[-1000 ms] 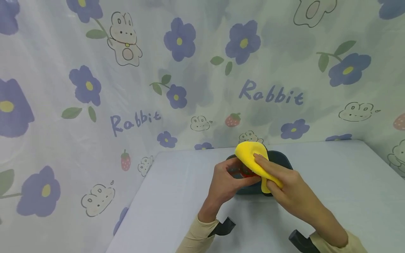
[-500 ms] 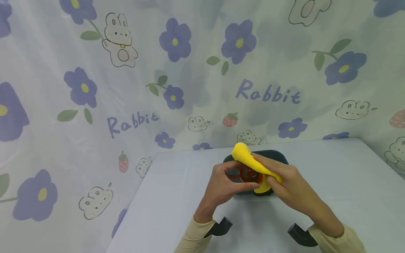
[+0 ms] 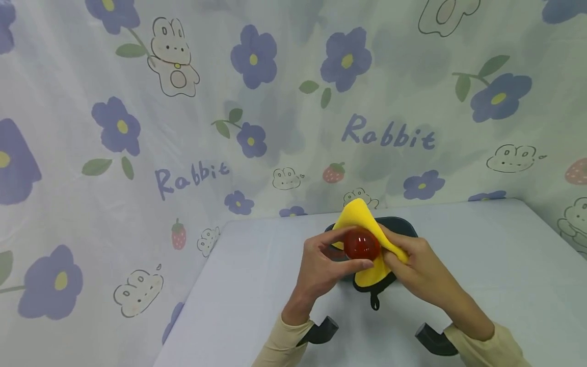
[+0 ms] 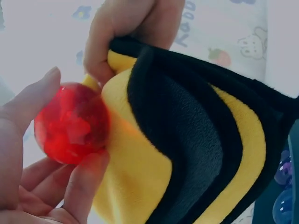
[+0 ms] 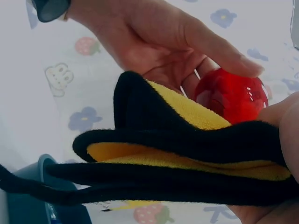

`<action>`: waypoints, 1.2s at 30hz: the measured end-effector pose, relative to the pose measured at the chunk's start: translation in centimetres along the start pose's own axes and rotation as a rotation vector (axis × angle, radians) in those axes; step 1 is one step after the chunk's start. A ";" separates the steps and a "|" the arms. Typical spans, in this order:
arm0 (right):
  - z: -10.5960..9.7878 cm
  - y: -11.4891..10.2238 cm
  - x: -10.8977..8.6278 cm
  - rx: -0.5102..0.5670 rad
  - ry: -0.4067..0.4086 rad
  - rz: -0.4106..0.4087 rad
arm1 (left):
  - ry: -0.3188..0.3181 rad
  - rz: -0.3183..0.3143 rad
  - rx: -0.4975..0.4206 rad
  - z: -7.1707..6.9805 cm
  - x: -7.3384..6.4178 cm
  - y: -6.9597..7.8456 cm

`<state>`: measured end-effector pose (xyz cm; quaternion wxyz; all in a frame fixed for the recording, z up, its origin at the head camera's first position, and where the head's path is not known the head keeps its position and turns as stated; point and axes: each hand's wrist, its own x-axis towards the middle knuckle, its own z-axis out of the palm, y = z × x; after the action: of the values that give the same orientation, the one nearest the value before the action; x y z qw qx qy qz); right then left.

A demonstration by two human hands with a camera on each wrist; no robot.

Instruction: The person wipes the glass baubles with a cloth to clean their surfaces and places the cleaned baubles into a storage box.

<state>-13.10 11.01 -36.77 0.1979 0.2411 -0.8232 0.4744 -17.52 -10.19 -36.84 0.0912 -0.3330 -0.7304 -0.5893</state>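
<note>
A translucent red ball [image 3: 361, 244] is pinched between the thumb and fingers of my left hand [image 3: 318, 267]. In the left wrist view a star-like shape shows inside the ball [image 4: 72, 123]. My right hand [image 3: 419, 267] grips a bunched yellow cloth [image 3: 355, 216] with black edging, which lies against the ball's right side. A black hanging loop [image 3: 375, 300] dangles from the cloth's lower corner. Folded layers of the cloth [image 5: 177, 144] fill the right wrist view, hiding part of the ball [image 5: 231, 95] and the right fingers.
Behind the hands stands a dark blue-green container [image 3: 396, 224] on the white-covered table [image 3: 477, 265]. Purple and blue translucent balls [image 4: 286, 207] lie in it in the left wrist view. A patterned curtain [image 3: 293, 102] hangs at the table's back and left.
The red ball, mostly covered by the cloth a second ago, now shows fully in the left hand. The cloth has turned and spread behind it, its loop coming into view.
</note>
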 end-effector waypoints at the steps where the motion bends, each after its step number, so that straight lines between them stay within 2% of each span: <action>1: 0.1 -0.1 0.0 -0.004 -0.002 0.016 | 0.016 0.003 0.001 0.1 0.0 -0.1; 6: 0.2 -0.5 -0.1 -0.009 -0.014 0.091 | 0.056 0.034 -0.078 0.4 0.1 -0.4; 10: 0.3 -0.8 -0.2 -0.005 -0.009 0.109 | 0.070 0.046 -0.123 0.5 0.2 -0.4; 20: 0.5 -1.3 -0.4 -0.016 -0.017 0.099 | 0.165 -0.034 -0.127 0.6 0.2 -0.3; 24: 0.3 -1.6 -0.4 -0.017 -0.017 0.080 | 0.194 -0.061 -0.086 0.5 0.2 -0.4; 30: 0.1 -1.9 -0.4 -0.048 -0.002 0.057 | 0.174 -0.053 -0.032 0.2 0.4 -0.7; 36: -0.1 -1.9 -0.6 -0.092 0.040 0.003 | 0.130 -0.118 0.002 0.0 0.5 -0.7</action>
<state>-11.46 10.34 -35.76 0.2246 0.2208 -0.8404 0.4410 -18.32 -10.11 -37.19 0.1039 -0.2505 -0.7420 -0.6131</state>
